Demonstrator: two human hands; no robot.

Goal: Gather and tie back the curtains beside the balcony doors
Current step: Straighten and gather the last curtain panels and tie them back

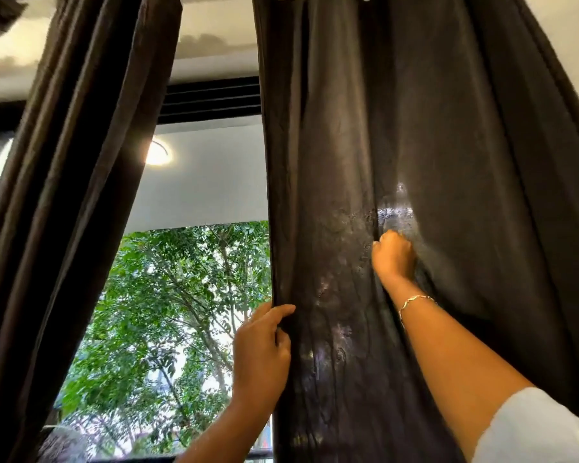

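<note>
Two dark brown curtains hang in front of the balcony glass. The right curtain fills the right half of the view in broad folds. My left hand pinches its left edge, thumb in front and fingers behind the cloth. Higher up and to the right, my right hand is closed in a fist on a fold in the middle of the same curtain; a thin bracelet sits on that wrist. The left curtain hangs bunched at the left, apart from both hands.
Between the curtains the glass door shows green trees outside and a round ceiling light on the balcony. A dark vent grille runs above the door. White ceiling lies overhead.
</note>
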